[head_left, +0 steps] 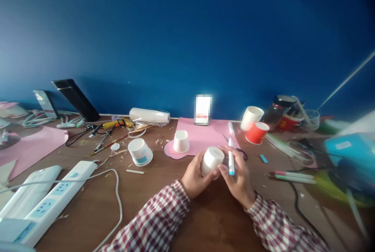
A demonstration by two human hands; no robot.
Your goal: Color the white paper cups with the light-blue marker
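My left hand (195, 177) is wrapped round a white paper cup (213, 157), tilted with its closed base turned up. In my right hand (238, 181) is a white marker (231, 154) with a light blue lower end, held between the fingers. The right fingertips are at the cup's right side. Just beyond my hands, another white paper cup (181, 142) stands upside down on pink paper (202, 136). A pair of scissors (241, 153) is partly hidden behind my right hand. To the left rests a white cup with a blue print (140, 152).
At the back right are a red paper cup (257, 133), a white cup (251, 118) and a dark jar (278, 111). A phone-like bright screen (202, 109) leans against the blue wall. White power strips (58, 193) and a cable (118, 189) lie left; several markers (294, 177) lie right.
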